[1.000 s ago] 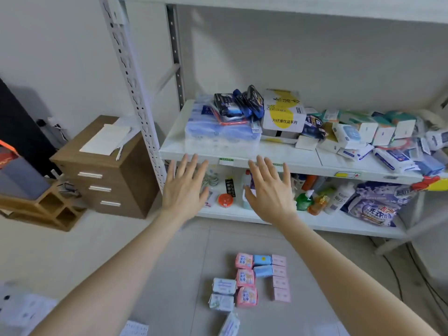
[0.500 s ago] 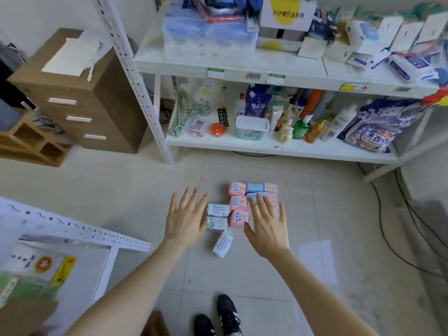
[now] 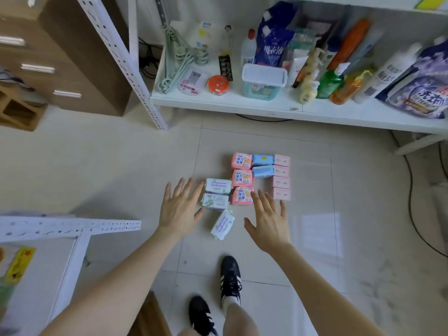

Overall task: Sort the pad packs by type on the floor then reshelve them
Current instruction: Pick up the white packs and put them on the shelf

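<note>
Pad packs lie grouped on the tiled floor. A column of three pink packs point(image 3: 242, 178) sits in the middle, two blue packs point(image 3: 263, 166) to its right, and several pale pink packs point(image 3: 281, 181) at the far right. Two white-green packs point(image 3: 217, 194) lie on the left, and a third white pack point(image 3: 222, 224) lies askew below them. My left hand point(image 3: 180, 207) hovers spread beside the white packs. My right hand point(image 3: 268, 220) hovers spread below the pink column, covering part of the lowest pink pack. Both hands hold nothing.
The white shelf point(image 3: 266, 110) behind the packs carries bottles, a clear box point(image 3: 263, 81), hangers and detergent bags. A brown drawer cabinet point(image 3: 68, 57) stands at the left. Another white rack point(image 3: 72, 226) is at the lower left. My black shoes point(image 3: 230, 280) stand below the packs.
The view has tilted further down toward the floor and come closer to the packs. Both hands stay spread and empty over the packs.
</note>
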The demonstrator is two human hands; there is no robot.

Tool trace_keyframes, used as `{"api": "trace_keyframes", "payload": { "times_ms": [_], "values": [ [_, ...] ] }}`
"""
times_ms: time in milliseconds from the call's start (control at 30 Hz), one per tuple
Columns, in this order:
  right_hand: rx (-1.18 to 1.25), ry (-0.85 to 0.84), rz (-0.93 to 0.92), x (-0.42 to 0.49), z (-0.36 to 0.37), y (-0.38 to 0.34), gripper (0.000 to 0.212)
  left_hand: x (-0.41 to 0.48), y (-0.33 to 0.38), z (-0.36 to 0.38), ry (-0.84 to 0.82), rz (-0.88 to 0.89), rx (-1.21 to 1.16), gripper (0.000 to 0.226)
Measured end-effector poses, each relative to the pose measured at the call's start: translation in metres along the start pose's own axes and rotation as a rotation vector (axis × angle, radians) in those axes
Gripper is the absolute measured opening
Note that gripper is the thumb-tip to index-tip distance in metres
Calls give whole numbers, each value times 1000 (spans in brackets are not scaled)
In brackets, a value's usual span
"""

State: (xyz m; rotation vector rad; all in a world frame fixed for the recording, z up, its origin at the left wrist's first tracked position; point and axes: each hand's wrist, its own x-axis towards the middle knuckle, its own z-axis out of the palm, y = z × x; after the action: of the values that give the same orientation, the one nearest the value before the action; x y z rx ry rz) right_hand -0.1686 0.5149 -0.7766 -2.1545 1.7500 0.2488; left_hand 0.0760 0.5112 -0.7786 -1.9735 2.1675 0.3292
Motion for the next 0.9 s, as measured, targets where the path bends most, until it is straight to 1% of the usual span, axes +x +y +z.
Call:
{"api": "trace_keyframes", "payload": {
  "times_ms": [200,400,533,733,800,900],
  "values": [
    [72,-48,-40,80,107,12,77,78,-26,102,-19,-12,-17,74],
    [157,-54,-46,155,230,17,79,148,-50,221,-42,11,-23,80],
    [199,-44,-76,192,299,21,81,186,-60,290,-52,42,-35,81],
    [225,-25,-147,227,371,25,83,229,-69,357,-55,110,-84,82],
    [252,9,-175,234,386,23,83,241,-70,373,-59,140,-109,83],
    [258,111,-206,240,404,19,78,257,-70,389,-77,181,-146,84]
  ]
}}
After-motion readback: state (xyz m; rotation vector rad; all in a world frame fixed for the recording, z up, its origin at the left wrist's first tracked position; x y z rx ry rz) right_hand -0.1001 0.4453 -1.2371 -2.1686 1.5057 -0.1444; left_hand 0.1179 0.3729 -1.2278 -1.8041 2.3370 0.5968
